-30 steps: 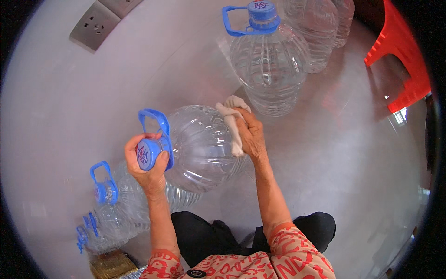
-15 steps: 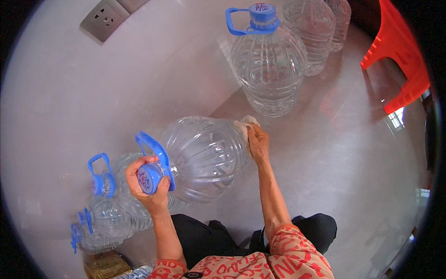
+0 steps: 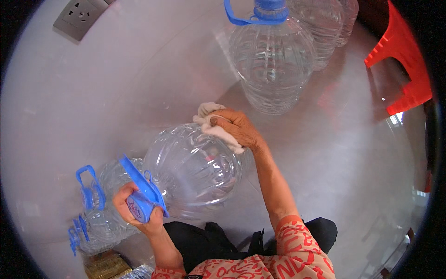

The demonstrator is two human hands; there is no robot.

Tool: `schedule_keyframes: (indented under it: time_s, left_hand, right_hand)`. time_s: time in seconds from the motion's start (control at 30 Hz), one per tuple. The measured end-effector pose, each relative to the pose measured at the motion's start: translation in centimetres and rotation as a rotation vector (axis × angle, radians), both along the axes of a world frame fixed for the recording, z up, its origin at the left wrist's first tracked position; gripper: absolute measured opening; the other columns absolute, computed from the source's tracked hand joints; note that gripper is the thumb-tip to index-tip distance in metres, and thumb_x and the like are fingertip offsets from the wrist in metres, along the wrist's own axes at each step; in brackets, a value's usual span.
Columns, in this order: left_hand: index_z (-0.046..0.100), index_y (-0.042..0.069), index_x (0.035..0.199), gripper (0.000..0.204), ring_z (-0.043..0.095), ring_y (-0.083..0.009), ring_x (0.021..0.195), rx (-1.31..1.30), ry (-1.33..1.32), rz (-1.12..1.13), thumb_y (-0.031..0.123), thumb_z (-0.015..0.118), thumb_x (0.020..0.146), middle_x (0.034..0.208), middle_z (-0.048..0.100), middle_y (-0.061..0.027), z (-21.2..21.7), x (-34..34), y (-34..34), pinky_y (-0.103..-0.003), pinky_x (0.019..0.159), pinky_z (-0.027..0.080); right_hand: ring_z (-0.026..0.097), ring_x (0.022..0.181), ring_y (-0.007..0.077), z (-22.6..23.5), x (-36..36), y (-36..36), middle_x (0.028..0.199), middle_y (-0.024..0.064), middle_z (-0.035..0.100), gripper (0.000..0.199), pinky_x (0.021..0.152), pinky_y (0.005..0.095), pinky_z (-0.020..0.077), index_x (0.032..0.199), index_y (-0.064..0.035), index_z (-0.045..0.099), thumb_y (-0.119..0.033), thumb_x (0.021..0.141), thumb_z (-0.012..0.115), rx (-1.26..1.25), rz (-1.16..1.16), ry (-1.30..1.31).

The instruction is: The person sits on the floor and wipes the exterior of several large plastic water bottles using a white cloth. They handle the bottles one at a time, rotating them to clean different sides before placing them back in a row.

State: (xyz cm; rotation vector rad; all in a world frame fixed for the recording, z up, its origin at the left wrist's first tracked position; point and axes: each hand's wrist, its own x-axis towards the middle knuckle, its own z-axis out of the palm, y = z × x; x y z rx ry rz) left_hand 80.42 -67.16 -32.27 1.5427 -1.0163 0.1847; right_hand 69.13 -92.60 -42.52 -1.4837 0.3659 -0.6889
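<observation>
A large clear plastic water jug lies tilted before me, its blue cap pointing toward my lower left. My left hand is closed round that cap, just under the jug's raised blue carry handle. On the jug's far right side, my right hand grips a crumpled white cloth and presses it to the ribbed plastic. Some of the cloth bunches up beyond the fingers. The jug looks empty, and its base is turned away from me.
Several similar jugs stand at the left, partly behind the held one. Another upright jug stands ahead, with more behind it. A red plastic stool is at the far right. A wall socket shows at upper left, a gold-brown box at lower left.
My right hand and the cloth have moved from the jug's base end leftward onto its upper side. The jug and my left hand have shifted slightly left and nearer me.
</observation>
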Motion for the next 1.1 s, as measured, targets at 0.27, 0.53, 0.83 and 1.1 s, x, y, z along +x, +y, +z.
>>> schedule_keyframes:
  time_s: [0.27,0.53,0.83,1.1]
  left_hand:
    - [0.044,0.005,0.109,0.075,0.059,-0.0214,0.090,-0.013,0.048,0.090,0.044,0.085,0.060,0.103,0.054,-0.0126,0.1,-1.0,-0.4,-0.033,0.083,0.049]
    - [0.045,0.004,0.117,0.066,0.057,-0.0157,0.089,-0.011,-0.014,0.031,0.030,0.074,0.064,0.100,0.063,-0.0138,-0.7,0.4,0.8,-0.028,0.080,0.046]
    - [0.047,0.004,0.114,0.070,0.055,-0.0194,0.095,-0.049,0.101,0.009,0.032,0.083,0.061,0.107,0.057,-0.0114,0.3,-0.8,0.2,-0.033,0.088,0.043]
    - [0.048,0.003,0.115,0.070,0.055,-0.0208,0.100,-0.025,0.090,-0.022,0.033,0.082,0.062,0.107,0.056,-0.0109,0.9,-0.8,0.0,-0.034,0.090,0.042]
  right_hand:
    - [0.061,0.096,0.0308,-10.1,2.5,-3.3,0.106,0.0134,0.066,0.032,0.086,0.0382,0.0455,0.102,-0.0058,0.068,-0.032,0.090,0.053,-0.067,-0.064,0.212]
    - [0.059,0.096,0.0376,-17.2,-0.9,-1.9,0.092,0.0195,0.064,0.032,0.080,0.0485,0.0459,0.091,-0.0054,0.069,-0.031,0.090,0.050,-0.368,-0.525,0.737]
    - [0.061,0.087,0.0331,-11.9,-8.3,-0.9,0.086,0.0141,0.063,0.023,0.076,0.0432,0.0472,0.091,-0.0084,0.071,-0.029,0.085,0.061,0.095,-0.331,0.492]
    - [0.051,0.108,0.0278,5.9,-6.9,5.3,0.113,0.0147,0.055,0.025,0.089,0.0411,0.0440,0.097,-0.0083,0.072,-0.027,0.079,0.069,-0.365,-0.400,-0.172]
